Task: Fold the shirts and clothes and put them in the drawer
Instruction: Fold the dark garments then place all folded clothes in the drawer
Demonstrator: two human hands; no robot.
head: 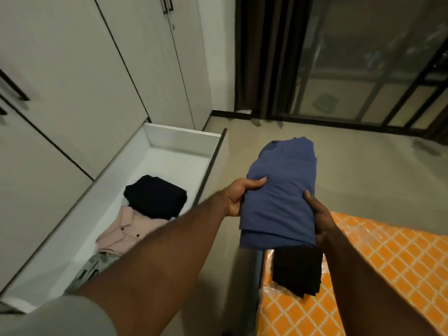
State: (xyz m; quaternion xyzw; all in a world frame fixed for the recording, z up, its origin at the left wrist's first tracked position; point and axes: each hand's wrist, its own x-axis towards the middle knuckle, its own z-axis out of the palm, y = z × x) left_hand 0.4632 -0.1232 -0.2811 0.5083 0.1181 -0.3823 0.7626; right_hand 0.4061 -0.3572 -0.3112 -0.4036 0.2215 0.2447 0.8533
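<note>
Left hand (236, 197) and right hand (320, 219) grip folded blue shirt (278, 195) by its sides; open drawer (184, 134) lies left.

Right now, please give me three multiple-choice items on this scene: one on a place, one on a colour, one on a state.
1. Where does the folded black garment outside the drawer lie?
A. on the orange patterned surface
B. on the floor
C. inside the wardrobe

2. What colour is the folded garment that both hands hold?
A. pink
B. blue
C. green

3. In what state is the drawer?
A. shut
B. open, with clothes inside
C. open, with nothing inside

Answers: 1 A, the black garment rests on the orange patterned surface. 2 B, the left hand and right hand grip the blue garment. 3 B, the drawer holds a pink garment.
</note>
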